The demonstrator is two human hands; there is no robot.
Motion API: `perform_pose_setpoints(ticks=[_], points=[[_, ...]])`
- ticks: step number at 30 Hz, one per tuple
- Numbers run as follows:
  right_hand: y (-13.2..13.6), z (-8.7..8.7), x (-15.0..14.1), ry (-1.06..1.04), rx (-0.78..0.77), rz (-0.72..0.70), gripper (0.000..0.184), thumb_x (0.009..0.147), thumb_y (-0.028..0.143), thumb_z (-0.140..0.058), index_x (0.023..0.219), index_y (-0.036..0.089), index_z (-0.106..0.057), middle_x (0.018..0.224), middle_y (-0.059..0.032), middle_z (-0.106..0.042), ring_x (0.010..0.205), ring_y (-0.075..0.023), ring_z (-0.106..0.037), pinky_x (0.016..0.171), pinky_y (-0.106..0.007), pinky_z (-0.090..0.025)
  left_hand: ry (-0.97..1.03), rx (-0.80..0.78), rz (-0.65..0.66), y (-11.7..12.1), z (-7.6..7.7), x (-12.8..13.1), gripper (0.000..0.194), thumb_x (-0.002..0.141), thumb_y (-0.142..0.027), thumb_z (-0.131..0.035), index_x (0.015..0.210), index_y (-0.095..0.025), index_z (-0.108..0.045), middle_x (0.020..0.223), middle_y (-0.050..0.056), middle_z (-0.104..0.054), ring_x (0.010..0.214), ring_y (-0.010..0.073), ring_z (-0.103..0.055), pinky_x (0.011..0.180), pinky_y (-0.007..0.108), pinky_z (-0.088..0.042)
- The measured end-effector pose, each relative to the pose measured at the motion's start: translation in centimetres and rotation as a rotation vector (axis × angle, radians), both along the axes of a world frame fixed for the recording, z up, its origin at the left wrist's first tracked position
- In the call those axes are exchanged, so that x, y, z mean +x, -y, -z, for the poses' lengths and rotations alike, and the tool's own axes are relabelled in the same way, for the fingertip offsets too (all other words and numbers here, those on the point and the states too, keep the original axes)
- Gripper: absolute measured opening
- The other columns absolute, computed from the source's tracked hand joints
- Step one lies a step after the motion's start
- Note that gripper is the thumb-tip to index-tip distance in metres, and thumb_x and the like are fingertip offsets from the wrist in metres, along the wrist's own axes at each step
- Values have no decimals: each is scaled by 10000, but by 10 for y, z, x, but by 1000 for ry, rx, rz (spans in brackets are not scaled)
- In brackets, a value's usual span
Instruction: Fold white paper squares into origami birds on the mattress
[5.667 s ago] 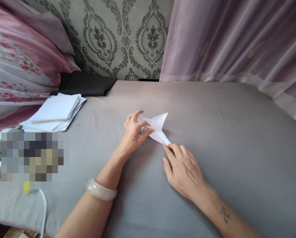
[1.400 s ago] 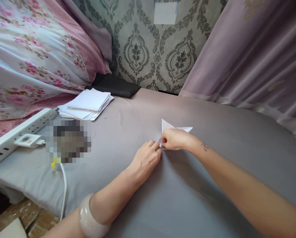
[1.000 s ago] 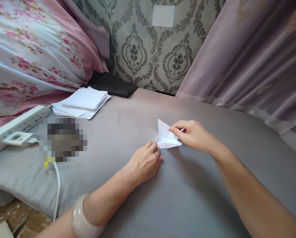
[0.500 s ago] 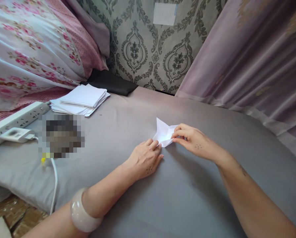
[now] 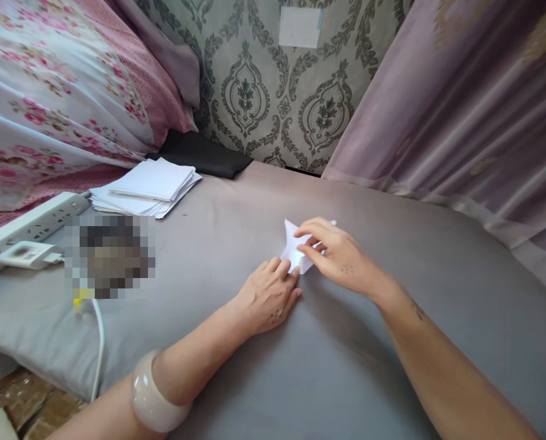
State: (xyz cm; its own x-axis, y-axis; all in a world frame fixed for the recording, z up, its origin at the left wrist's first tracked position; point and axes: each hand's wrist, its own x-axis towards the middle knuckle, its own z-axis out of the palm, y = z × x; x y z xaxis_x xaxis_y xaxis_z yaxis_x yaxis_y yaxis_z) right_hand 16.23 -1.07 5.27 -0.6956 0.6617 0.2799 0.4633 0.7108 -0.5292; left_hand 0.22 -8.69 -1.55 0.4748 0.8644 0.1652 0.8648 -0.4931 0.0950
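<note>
A small folded white paper [image 5: 292, 245] lies on the grey cloth surface, one pointed corner standing up at its far left. My left hand [image 5: 273, 293] rests on the cloth with its fingertips closed on the paper's near left edge. Over the paper's right side hovers my right hand [image 5: 334, 253], thumb and fingers apart, with nothing between them. It hides much of the paper's right half; whether its lower fingers touch the paper, I cannot tell. A pale bangle [image 5: 156, 391] circles my left forearm.
At the back left lies a stack of white paper [image 5: 151, 180] beside a black folded item [image 5: 202, 156]. A white power strip [image 5: 35, 226], a charger [image 5: 28, 255] with a white cable [image 5: 99, 348], and a blurred-out object [image 5: 112, 256] are at the left. Curtains hang on both sides.
My right hand has let go of the paper's right edge and moved left over it, its fingers now spread. My left hand stays on the paper's near left edge.
</note>
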Motion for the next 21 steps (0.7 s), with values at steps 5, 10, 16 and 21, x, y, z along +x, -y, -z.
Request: perform_pose_setpoints(ticks=[5, 10, 16, 21], points=[[25, 33, 18, -331, 253, 492, 66, 814, 154, -534, 871, 186, -541, 896, -46, -561, 787, -158, -583, 702, -291, -514, -32, -54, -8, 0, -6, 1, 491, 996, -393, -256, 1353, -111, -439, 1058, 134, -536, 915, 260, -483, 785, 389, -413], [40, 61, 25, -217, 146, 582, 136, 812, 137, -486, 883, 183, -592, 901, -50, -627, 733, -154, -599, 699, -301, -511, -39, -63, -17, 1, -6, 1, 492, 998, -390, -250, 1363, -120, -437, 1084, 137, -536, 922, 261, -474, 798, 392, -412], [43, 76, 16, -81, -17, 524, 248, 851, 175, -463, 1056, 178, -602, 1041, -81, -658, 883, -200, -637, 722, -324, -514, -21, -44, -8, -1, -2, 0, 511, 993, -394, -254, 1374, -93, -413, 1076, 142, -536, 930, 270, -457, 828, 408, -414], [44, 78, 11, -57, -1, 460, 285, 846, 159, -460, 1106, 173, -578, 1065, -91, -637, 985, -220, -612, 822, -358, -513, 1, -88, -1, -2, -5, 0, 436, 996, -374, -246, 1227, -133, -527, 1091, 132, -537, 949, 258, -463, 858, 416, -415]])
